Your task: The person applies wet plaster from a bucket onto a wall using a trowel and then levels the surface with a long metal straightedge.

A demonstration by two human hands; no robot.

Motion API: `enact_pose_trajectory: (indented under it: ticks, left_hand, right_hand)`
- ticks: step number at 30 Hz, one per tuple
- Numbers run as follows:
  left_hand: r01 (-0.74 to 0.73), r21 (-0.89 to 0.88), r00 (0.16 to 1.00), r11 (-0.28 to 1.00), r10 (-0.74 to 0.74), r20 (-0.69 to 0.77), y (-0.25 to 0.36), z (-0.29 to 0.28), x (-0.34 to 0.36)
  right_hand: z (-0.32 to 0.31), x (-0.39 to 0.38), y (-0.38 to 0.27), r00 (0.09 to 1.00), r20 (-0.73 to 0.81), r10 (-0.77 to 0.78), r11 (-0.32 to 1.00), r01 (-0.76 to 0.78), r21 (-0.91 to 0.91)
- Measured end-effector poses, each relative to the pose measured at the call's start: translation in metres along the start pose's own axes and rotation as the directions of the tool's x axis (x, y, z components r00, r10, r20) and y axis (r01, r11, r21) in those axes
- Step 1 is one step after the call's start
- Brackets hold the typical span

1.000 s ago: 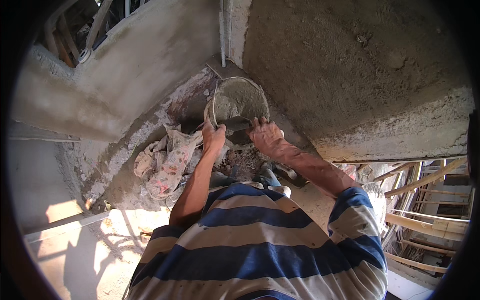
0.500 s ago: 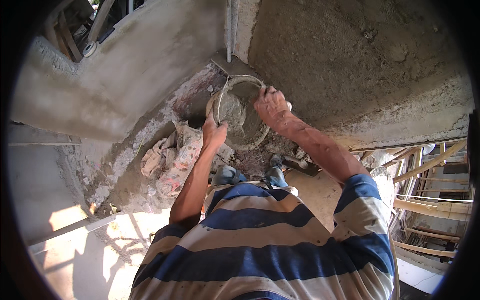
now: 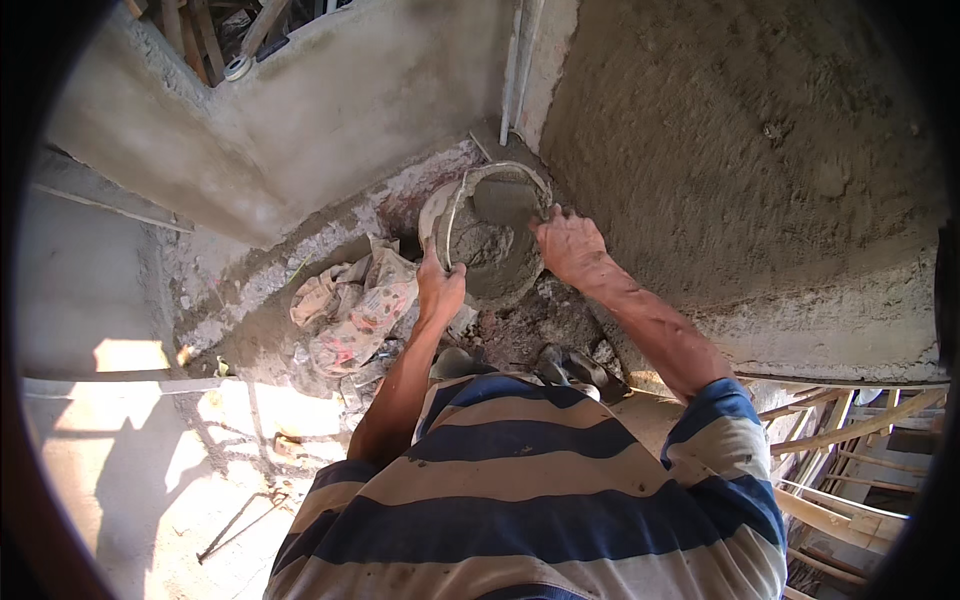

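Observation:
A round bucket (image 3: 432, 218), caked with mortar, stands tilted in front of me near the wall corner. Wet grey mortar (image 3: 482, 245) fills its lower part. My left hand (image 3: 440, 288) is closed on the bucket's near left rim, thumb over the edge. At the right rim my right hand (image 3: 572, 243) is in a fist; what it grips is hidden. Beside that fist, inside the bucket, shows a smooth flat grey patch (image 3: 505, 200); I cannot tell whether it is a tool or the bucket wall.
A plastered wall (image 3: 720, 170) rises on the right, a smoother low wall (image 3: 370, 90) on the left. A pipe (image 3: 510, 75) runs up near the corner. A crumpled printed sack (image 3: 365, 310) lies left of the bucket. Wooden poles (image 3: 860, 430) show at lower right.
The view has shifted, so walls and sack sit differently in it. Both hands stay at the bucket. The mortar's surface looks different, and the smooth grey patch inside shows more plainly.

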State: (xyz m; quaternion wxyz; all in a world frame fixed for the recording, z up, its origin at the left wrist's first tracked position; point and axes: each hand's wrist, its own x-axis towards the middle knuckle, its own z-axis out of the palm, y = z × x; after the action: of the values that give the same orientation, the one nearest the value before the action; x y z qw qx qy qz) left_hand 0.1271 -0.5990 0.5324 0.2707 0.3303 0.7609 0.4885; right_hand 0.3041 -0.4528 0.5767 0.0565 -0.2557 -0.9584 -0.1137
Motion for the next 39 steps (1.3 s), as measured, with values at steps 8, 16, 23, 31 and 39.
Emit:
enact_pose_trajectory:
  ticks: [8,16,23,31,39]
  left_hand:
    - [-0.038,0.059,0.998,0.998,0.034,0.053,0.057,0.067,-0.026]
    - [0.204,0.063,0.970,0.977,-0.211,0.125,-0.025,0.068,-0.062]
    - [0.377,-0.387,0.926,0.841,-0.356,0.129,-0.065,0.028,-0.077]
    - [0.352,-0.607,0.916,0.712,-0.397,0.064,-0.094,-0.081,-0.096]
    - [0.328,-0.465,0.873,0.822,-0.452,-0.183,-0.111,-0.140,-0.161]
  right_hand:
    - [0.045,-0.050,0.085,0.901,0.393,-0.182,0.909,0.002,0.418]
    - [0.062,-0.148,0.018,0.841,0.541,-0.019,0.500,-0.460,0.733]
    - [0.060,-0.140,-0.037,0.811,0.568,0.140,0.685,-0.494,0.536]
    - [-0.002,-0.074,-0.107,0.862,0.506,-0.036,0.609,-0.382,0.695]
    - [-0.016,-0.090,-0.009,0.800,0.319,-0.508,-0.183,-0.462,0.868]
